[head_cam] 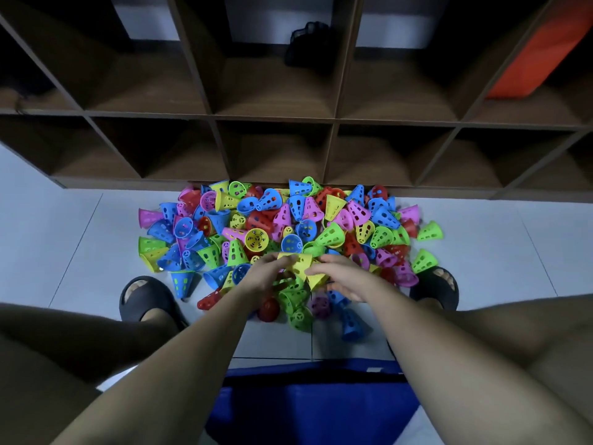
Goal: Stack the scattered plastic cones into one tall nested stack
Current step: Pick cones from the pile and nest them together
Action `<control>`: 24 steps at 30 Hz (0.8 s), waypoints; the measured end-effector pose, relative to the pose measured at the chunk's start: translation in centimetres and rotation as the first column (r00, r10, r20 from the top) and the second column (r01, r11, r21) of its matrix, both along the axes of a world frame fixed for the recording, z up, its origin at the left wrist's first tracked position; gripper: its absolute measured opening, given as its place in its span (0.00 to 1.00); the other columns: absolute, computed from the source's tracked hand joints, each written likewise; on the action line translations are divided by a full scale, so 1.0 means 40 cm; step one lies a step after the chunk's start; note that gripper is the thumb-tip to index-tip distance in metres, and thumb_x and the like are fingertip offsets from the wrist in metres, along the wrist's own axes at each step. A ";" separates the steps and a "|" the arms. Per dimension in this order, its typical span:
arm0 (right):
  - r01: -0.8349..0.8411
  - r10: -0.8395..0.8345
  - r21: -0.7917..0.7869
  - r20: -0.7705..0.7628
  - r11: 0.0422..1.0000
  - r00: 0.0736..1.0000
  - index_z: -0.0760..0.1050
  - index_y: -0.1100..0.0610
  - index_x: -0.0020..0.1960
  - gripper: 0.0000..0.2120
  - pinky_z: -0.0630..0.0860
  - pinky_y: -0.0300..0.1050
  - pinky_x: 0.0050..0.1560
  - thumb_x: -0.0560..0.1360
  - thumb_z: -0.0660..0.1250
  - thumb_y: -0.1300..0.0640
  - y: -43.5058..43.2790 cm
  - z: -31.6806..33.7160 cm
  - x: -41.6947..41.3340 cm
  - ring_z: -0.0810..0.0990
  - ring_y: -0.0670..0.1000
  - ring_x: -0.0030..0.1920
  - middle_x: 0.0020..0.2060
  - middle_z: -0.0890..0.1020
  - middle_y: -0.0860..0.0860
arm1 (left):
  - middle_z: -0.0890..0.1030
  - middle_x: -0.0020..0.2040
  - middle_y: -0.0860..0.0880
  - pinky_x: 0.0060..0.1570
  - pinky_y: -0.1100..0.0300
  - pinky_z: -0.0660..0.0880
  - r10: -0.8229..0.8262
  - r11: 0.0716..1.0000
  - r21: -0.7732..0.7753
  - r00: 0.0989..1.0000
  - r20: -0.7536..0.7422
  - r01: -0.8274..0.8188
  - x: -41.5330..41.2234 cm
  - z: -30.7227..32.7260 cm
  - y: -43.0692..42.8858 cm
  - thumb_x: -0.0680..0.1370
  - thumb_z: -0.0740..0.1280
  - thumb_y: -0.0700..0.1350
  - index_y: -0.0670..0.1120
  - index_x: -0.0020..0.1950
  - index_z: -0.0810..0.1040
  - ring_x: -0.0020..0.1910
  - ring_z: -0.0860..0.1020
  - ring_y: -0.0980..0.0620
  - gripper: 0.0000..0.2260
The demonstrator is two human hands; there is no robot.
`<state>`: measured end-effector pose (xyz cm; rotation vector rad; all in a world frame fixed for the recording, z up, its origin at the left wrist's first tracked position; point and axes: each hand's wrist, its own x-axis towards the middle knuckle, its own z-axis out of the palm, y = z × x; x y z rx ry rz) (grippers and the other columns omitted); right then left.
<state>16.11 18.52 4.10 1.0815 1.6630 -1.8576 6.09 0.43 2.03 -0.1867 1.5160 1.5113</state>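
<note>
Head view: I am crouched over the pile of cones (pixel 288 220), which lies scattered on the tiled floor (pixel 80 252) against the foot of the wooden shelf unit (pixel 276 115). Both hands meet at the near middle edge of that pile. My left hand (pixel 268 276) has its fingers curled round a yellow cone (pixel 300 263). My right hand (pixel 345 279), just beside it, pinches a second yellow cone (pixel 316 281) that sits a little nearer me and touches the first.

I see no built stack anywhere, so I judge this to be the very start: pairing the first two cones.

The next move calls for turning both the same way, wide mouth to narrow tip, and sliding one squarely into the other without tilting it, or the rims will catch.

Everything else to be stacked spreads left, right and far of my hands, within reach, with a few strays nearer me between my slippers (pixel 146 297). A blue cloth (pixel 305 406) lies nearest of all, under my forearms.
</note>
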 end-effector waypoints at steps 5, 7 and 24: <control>0.068 -0.069 0.260 -0.004 0.963 0.998 0.67 0.49 0.67 0.37 0.72 0.55 0.57 0.70 0.70 0.25 -0.049 0.026 -0.028 0.75 0.54 0.60 0.61 0.74 0.48 | 0.78 0.51 0.49 0.54 0.50 0.78 -0.021 0.998 0.055 0.988 0.155 0.012 0.022 0.006 0.037 0.78 0.76 0.53 0.48 0.56 0.80 0.48 0.77 0.49 0.13; 0.177 -0.188 0.273 0.015 0.946 0.982 0.65 0.50 0.70 0.36 0.71 0.56 0.58 0.75 0.62 0.25 -0.073 0.008 -0.037 0.74 0.56 0.61 0.61 0.72 0.49 | 0.77 0.55 0.49 0.50 0.51 0.81 -0.067 0.997 0.044 0.980 0.188 0.060 0.037 -0.006 0.044 0.73 0.80 0.57 0.47 0.61 0.80 0.52 0.78 0.48 0.23; -0.589 0.484 0.632 0.359 0.503 0.798 0.79 0.50 0.63 0.14 0.78 0.52 0.56 0.78 0.70 0.54 -0.076 -0.236 0.026 0.80 0.59 0.58 0.59 0.75 0.52 | 0.83 0.58 0.43 0.57 0.47 0.84 -0.178 0.962 -0.232 0.974 -0.138 0.143 0.023 -0.094 -0.030 0.70 0.83 0.45 0.46 0.64 0.74 0.55 0.85 0.42 0.27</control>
